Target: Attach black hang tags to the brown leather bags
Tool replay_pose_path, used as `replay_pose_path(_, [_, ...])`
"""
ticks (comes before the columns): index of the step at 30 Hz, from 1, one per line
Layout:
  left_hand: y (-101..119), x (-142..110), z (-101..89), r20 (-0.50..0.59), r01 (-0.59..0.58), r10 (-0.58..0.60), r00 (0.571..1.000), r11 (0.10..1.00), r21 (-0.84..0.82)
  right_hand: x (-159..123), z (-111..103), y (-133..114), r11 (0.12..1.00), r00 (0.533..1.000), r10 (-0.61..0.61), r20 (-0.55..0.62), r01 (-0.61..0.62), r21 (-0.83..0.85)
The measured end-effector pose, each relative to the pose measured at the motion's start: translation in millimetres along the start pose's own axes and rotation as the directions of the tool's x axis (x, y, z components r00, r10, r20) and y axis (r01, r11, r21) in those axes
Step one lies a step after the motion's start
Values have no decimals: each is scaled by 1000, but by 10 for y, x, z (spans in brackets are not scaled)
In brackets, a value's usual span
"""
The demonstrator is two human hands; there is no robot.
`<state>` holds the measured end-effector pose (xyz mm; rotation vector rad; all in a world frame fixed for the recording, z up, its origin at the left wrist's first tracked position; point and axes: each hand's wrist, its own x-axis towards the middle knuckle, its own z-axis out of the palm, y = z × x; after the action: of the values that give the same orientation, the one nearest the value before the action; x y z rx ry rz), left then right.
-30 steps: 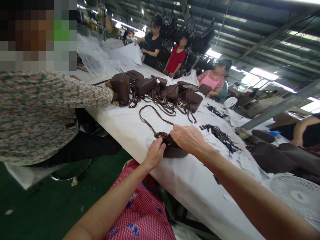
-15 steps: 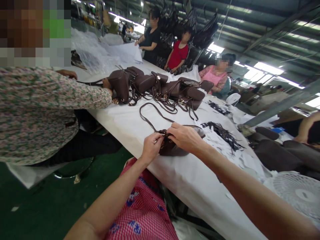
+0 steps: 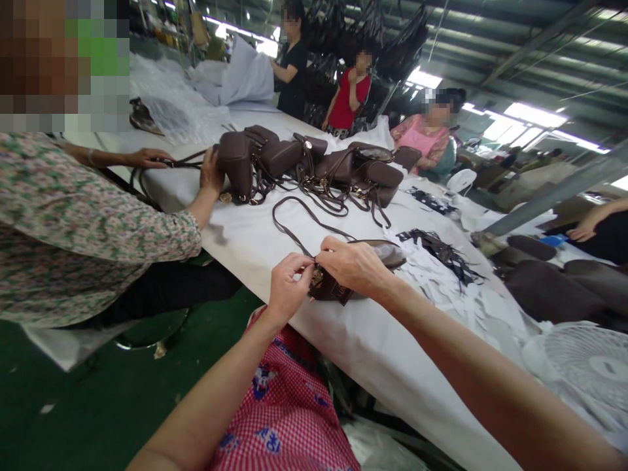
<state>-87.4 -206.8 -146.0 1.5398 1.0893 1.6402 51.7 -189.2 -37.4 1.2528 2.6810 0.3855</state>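
A dark brown handbag (image 3: 366, 294) lies on the white-covered table in front of me. My left hand (image 3: 287, 286) pinches the end of its thin strap (image 3: 280, 219) at the bag's left side. Close beside it, my right hand (image 3: 354, 265) is closed with fingertips on the same strap end, and its palm covers part of the bag. Below the fingers hang a gold-coloured charm (image 3: 316, 279) and a dark tag (image 3: 341, 292). The strap loops away across the table. Exactly what lies between the fingertips is partly hidden.
Several brown handbags (image 3: 289, 160) with straps sit in a row beyond. A co-worker in a floral sleeve (image 3: 142, 209) handles one at the left. Dark strips (image 3: 439, 255) and white scraps lie to the right, near a white fan (image 3: 591, 366). The table edge runs beside me.
My hands have shifted slightly left on the strap end, and the charm and tag now show below them. The co-worker at the left has drawn a bag's strap out leftward.
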Motion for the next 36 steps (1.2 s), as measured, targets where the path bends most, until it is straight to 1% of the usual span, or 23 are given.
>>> replay_pose_path(2, [-14, 15, 43, -10, 131, -135, 991, 974, -185, 12, 27, 30, 999, 999, -8, -34, 10, 39])
replay_pose_path(4, [-35, 32, 96, 8, 263, -280, 960, 889, -375, 27, 60, 56, 996, 998, -24, -66, 29, 83])
replay_pose_path(5, [-44, 40, 122, 20, 309, -336, 942, 840, -447, 34, 76, 65, 994, 997, -29, -78, 37, 101])
replay_pose_path(6, [-49, 49, 146, 30, 338, -374, 927, 799, -498, 40, 89, 72, 993, 996, -31, -87, 40, 114])
replay_pose_path(8, [-48, 67, 184, 34, 355, -407, 913, 749, -560, 48, 108, 77, 991, 995, -23, -101, 36, 127])
replay_pose_path(11, [-31, 87, 217, 24, 341, -409, 912, 727, -596, 53, 119, 77, 991, 993, 12, -121, 5, 133])
replay_pose_path(16, [-21, 106, 243, -32, 301, -385, 922, 767, -567, 62, 113, 76, 989, 991, 43, -130, -24, 143])
replay_pose_path(20, [-48, 131, 246, -36, 296, -377, 925, 779, -554, 81, 114, 66, 986, 987, 73, -145, -50, 157])
replay_pose_path(23, [-82, 147, 232, -22, 303, -379, 925, 773, -558, 95, 128, 70, 983, 982, 92, -163, -63, 173])
replay_pose_path(26, [-119, 156, 203, 21, 343, -398, 917, 762, -550, 100, 134, 93, 979, 980, 102, -168, -69, 193])
replay_pose_path(30, [-132, 161, 169, 67, 382, -417, 906, 741, -551, 91, 116, 110, 977, 986, 55, -157, -21, 211])
replay_pose_path(36, [-94, 162, 176, 72, 360, -383, 921, 762, -538, 61, 133, 57, 992, 987, 47, -156, -28, 121])
